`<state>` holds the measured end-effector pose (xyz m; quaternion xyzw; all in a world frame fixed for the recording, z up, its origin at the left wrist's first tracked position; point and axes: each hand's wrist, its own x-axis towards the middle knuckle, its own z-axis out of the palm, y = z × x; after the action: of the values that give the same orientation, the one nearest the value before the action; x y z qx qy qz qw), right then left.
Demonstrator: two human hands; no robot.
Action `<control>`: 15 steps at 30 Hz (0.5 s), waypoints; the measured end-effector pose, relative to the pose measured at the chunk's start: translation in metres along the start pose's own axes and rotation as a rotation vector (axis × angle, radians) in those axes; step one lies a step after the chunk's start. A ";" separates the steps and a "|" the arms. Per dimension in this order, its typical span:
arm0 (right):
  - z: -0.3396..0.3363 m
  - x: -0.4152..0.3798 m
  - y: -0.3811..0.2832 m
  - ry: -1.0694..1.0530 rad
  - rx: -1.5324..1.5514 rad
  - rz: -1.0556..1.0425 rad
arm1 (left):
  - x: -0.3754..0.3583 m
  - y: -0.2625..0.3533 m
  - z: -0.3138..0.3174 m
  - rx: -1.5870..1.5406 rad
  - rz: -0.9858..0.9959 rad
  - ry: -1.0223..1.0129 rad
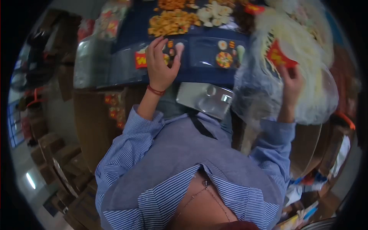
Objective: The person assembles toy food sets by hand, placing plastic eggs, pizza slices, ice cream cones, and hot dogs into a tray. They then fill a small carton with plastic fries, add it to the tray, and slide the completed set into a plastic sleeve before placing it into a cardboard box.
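Note:
My left hand (163, 69) reaches over a clear plastic tray of small toy food pieces, its thumb apart from its fingers and nothing visible between them. Beside and partly behind it lies a red toy carton with a yellow mark (140, 60). A pale pink drumstick-shaped piece (179, 48) is close to the thumb. Pinched by its lower edge in my right hand (292, 84) is a red fries carton (281, 55) with a yellow mark. It is over a big clear plastic bag (310, 88) of pale pieces.
A second clear tray (201, 51) holds a round colourful piece (224, 60) and other small pieces. Piles of orange pieces (172, 23) and white pieces (214, 14) lie at the back of the dark blue table. A clear plastic case (197, 96) rests on my lap. Cardboard boxes (73, 161) stand at left.

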<state>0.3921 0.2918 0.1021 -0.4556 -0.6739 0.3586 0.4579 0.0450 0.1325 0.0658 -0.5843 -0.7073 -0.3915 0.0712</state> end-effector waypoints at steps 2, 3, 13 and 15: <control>0.033 -0.039 -0.017 -0.097 -0.081 0.000 | 0.002 0.062 0.028 -0.391 -0.054 -0.241; 0.044 -0.050 -0.027 -0.126 -0.201 -0.102 | 0.000 0.090 0.050 -0.621 -0.111 -0.315; -0.026 0.026 0.077 -0.164 -0.741 0.211 | 0.040 0.129 0.123 -0.670 -0.101 -0.503; -0.016 0.033 0.110 -0.191 -0.709 0.138 | 0.039 0.139 0.133 -0.568 0.044 -0.473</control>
<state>0.4333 0.3598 0.0178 -0.5948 -0.7635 0.1740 0.1817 0.2030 0.2486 0.0619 -0.6702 -0.5547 -0.4245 -0.2509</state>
